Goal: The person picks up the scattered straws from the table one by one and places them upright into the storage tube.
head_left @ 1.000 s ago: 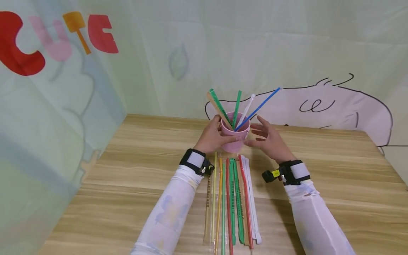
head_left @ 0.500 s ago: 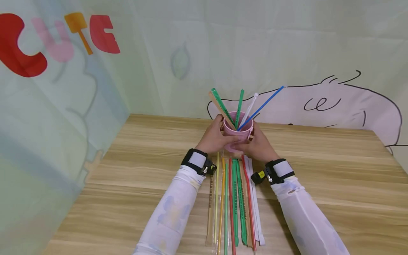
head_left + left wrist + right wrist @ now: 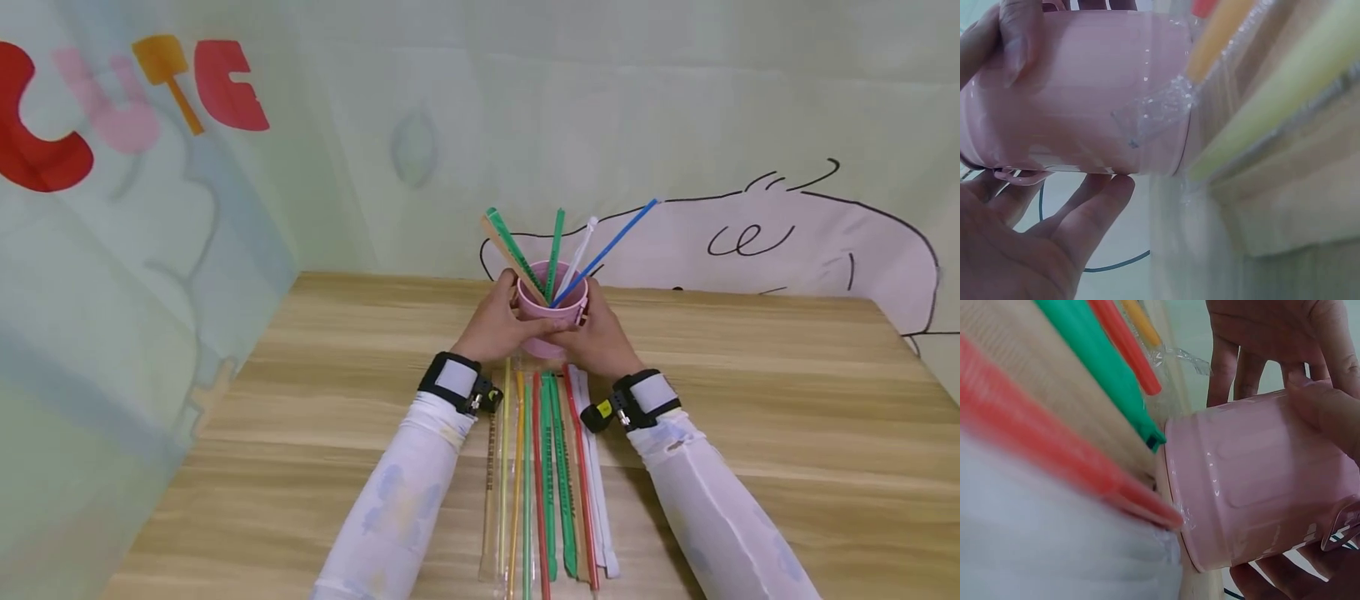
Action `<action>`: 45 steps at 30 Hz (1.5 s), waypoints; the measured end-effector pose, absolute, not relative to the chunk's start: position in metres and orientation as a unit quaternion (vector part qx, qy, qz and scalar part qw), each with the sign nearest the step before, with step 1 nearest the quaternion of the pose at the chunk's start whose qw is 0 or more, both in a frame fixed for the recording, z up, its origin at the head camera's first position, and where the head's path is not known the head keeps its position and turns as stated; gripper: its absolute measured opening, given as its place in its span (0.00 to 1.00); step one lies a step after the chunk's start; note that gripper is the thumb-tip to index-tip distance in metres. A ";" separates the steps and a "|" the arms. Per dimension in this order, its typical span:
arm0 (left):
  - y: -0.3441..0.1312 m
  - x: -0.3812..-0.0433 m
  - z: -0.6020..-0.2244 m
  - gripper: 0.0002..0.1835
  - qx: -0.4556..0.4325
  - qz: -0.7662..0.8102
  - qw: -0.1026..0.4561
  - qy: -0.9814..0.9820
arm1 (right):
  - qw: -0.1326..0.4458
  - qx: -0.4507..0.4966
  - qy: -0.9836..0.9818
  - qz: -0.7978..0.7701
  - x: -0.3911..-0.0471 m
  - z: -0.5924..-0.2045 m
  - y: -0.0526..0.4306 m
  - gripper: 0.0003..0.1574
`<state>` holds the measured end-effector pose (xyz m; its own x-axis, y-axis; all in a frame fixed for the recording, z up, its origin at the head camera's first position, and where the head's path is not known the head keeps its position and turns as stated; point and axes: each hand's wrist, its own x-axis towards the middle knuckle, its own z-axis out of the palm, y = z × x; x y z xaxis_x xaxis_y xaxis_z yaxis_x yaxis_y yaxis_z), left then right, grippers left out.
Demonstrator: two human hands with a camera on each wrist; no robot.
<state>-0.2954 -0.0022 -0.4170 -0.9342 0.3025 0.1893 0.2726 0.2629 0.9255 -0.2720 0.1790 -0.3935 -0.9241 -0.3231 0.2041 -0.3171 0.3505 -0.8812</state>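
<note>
A small pink bucket stands upright near the back of the table, its wire handle folded down at the side. My left hand grips it from the left, thumb across the front. From the right, my right hand holds it, fingers round the far side. The thumbs come together at the front wall. Several straws lean out of the bucket: a blue straw, a white wrapped straw, two green wrapped straws and a brown wrapped straw. In both wrist views the bucket wall fills the space between the fingers.
A row of straws, many in clear or paper wrappers, lies lengthwise just in front of the bucket: brown, yellow, orange, green, red and white. A printed cloth wall rises behind the wooden table.
The right hand, first apart from the bucket with fingers spread, has moved left and now grips it. The left hand has kept its hold, and the bucket stays in place.
</note>
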 end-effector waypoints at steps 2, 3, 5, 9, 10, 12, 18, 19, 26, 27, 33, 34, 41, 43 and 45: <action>-0.005 -0.295 -0.416 0.50 0.179 0.578 0.020 0.796 | 0.006 -0.199 0.819 -0.538 -0.272 -0.393 0.176 0.54; -0.007 -0.295 -0.415 0.50 0.181 0.577 0.021 0.796 | 0.006 -0.203 0.817 -0.540 -0.269 -0.388 0.173 0.53; -0.010 -0.295 -0.412 0.51 0.184 0.573 0.026 0.798 | -0.004 -0.213 0.815 -0.539 -0.270 -0.388 0.171 0.53; -0.021 -0.293 -0.407 0.53 0.187 0.556 0.031 0.809 | -0.011 -0.221 0.818 -0.531 -0.281 -0.399 0.166 0.54; -0.025 -0.292 -0.406 0.54 0.180 0.548 0.031 0.816 | -0.010 -0.219 0.821 -0.527 -0.283 -0.403 0.165 0.54; -0.033 -0.289 -0.403 0.56 0.165 0.529 0.032 0.832 | -0.008 -0.215 0.825 -0.522 -0.288 -0.410 0.162 0.55; -0.066 -0.272 -0.392 0.58 0.112 0.444 0.033 0.888 | -0.003 -0.216 0.819 -0.532 -0.292 -0.415 0.150 0.59; -0.071 -0.268 -0.390 0.56 0.106 0.426 0.030 0.898 | -0.001 -0.216 0.817 -0.535 -0.292 -0.415 0.148 0.59; -0.089 -0.233 -0.386 0.42 0.088 0.306 0.063 0.946 | -0.001 -0.196 0.824 -0.532 -0.295 -0.415 0.144 0.59; -0.088 -0.227 -0.387 0.41 0.089 0.296 0.069 0.948 | 0.000 -0.195 0.825 -0.531 -0.295 -0.415 0.144 0.59; -0.078 -0.194 -0.402 0.42 0.119 0.254 0.076 0.957 | -0.002 -0.195 0.826 -0.529 -0.298 -0.417 0.145 0.60; -0.076 -0.191 -0.405 0.41 0.127 0.249 0.072 0.957 | -0.003 -0.193 0.827 -0.529 -0.299 -0.418 0.145 0.60; -0.070 -0.180 -0.418 0.36 0.160 0.236 0.044 0.957 | 0.002 -0.183 0.831 -0.525 -0.296 -0.418 0.147 0.61; -0.070 -0.179 -0.419 0.37 0.161 0.241 0.040 0.956 | 0.004 -0.186 0.827 -0.530 -0.291 -0.412 0.145 0.60; -0.071 -0.179 -0.419 0.37 0.161 0.250 0.037 0.954 | 0.005 -0.190 0.824 -0.534 -0.285 -0.403 0.143 0.59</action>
<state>-0.1794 -0.0707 -0.4194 -0.9456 0.3253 0.0100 0.2883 0.8230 0.4894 -0.2847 0.1433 -0.4035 -0.9277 -0.3181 0.1956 -0.3084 0.3576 -0.8815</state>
